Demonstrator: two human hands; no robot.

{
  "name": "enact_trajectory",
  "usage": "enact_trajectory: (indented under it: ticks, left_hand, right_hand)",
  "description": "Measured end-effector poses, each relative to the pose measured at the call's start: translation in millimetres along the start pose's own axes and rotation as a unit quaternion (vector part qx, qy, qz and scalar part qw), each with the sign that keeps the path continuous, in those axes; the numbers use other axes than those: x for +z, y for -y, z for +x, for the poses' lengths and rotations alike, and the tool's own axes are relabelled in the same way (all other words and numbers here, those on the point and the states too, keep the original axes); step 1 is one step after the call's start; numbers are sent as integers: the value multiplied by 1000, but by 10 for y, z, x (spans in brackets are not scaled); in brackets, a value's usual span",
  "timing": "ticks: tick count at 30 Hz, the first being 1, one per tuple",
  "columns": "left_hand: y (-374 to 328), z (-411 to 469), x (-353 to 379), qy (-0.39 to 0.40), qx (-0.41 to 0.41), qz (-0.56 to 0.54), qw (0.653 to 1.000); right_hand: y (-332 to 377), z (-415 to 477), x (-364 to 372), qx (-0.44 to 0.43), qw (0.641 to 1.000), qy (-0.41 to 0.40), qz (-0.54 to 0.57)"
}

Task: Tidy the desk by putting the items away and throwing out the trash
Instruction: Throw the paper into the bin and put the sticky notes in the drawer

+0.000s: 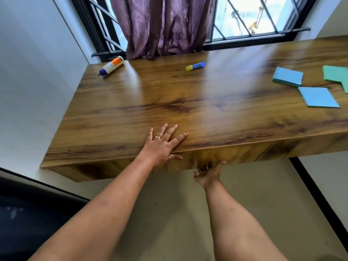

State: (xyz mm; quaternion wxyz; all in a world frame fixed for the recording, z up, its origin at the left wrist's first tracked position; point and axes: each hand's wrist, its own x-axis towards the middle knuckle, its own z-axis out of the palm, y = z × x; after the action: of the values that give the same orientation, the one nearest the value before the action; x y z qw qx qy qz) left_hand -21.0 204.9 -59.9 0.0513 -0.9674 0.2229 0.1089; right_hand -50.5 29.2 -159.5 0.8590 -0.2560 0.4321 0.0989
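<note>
My left hand (162, 146) lies flat with spread fingers on the front edge of the wooden desk (131, 110), its thumb against the drawer front (216, 157). Below that, my right hand (208, 173) reaches under the drawer front's lower edge, where its fingers are hidden. A white glue bottle (112, 65) with an orange label lies at the back left. Near the back middle lies a blue and yellow glue stick (195, 66). Two blue sticky-note pads (288, 76) (318, 97) and a green pad (336, 74) lie at the right.
A purple curtain (163, 27) hangs before the barred window (254, 17) behind the desk. A white wall stands at the left. A dark chair (28, 210) is at the lower left. The floor lies beneath the desk.
</note>
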Motion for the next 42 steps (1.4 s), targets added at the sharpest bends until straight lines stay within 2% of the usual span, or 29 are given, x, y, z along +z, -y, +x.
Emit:
enact_trajectory:
  ticks: [4,10,12,14,16,18,20,21,22,24,26,27,32,37,42]
  left_hand:
    - [18,13,1,6,1,-8,1000]
    - [-8,15,-60,53,-32,-61,996]
    - [-107,-46,-106,67,-72,-85,992]
    - [-303,-192,-91,57,-110,-107,986]
    - [-591,-416,32,31,-128,-127,983]
    - [-901,-678,180,16,-137,-179,974]
    - [-1105,-866,288,27,-153,-201,967]
    - [-1175,-940,318,39,-159,-193,967]
    - [-1202,-993,354,56,-163,-188,967]
    - [-1321,-1155,377,65,-171,-185,966]
    - [-1407,-1277,464,58,-185,-183,964]
    - [-1483,-1370,486,50,-191,-181,963]
    - [-1799,-1740,564,57,-215,-177,959]
    - [-1975,-1992,586,81,-233,-179,952]
    - [-2101,-2122,553,105,-249,-185,945]
  right_hand:
    - [-12,-99,-30,2,1000,14,-4]
    - [-117,-349,-445,27,999,-35,-24]
    - [-94,-492,-647,-4,997,-66,-40]
    - [55,-639,-801,-104,983,-140,-54]
    - [295,-792,-892,-236,938,-238,-90]
    - [549,-1036,-952,-351,872,-290,-177]
    - [739,-1222,-1033,-442,785,-287,-325]
    - [792,-1301,-1087,-468,726,-270,-425]
    - [812,-1343,-1125,-470,657,-248,-534]
    - [792,-1468,-1290,-412,533,-200,-711]
    - [697,-1515,-1441,-355,452,-169,-801]
    - [672,-1607,-1540,-349,425,-161,-819]
    - [702,-1958,-1845,-317,343,-102,-878]
    - [709,-2111,-2009,-245,328,-57,-911]
    - [719,-2216,-2123,-223,323,-43,-919]
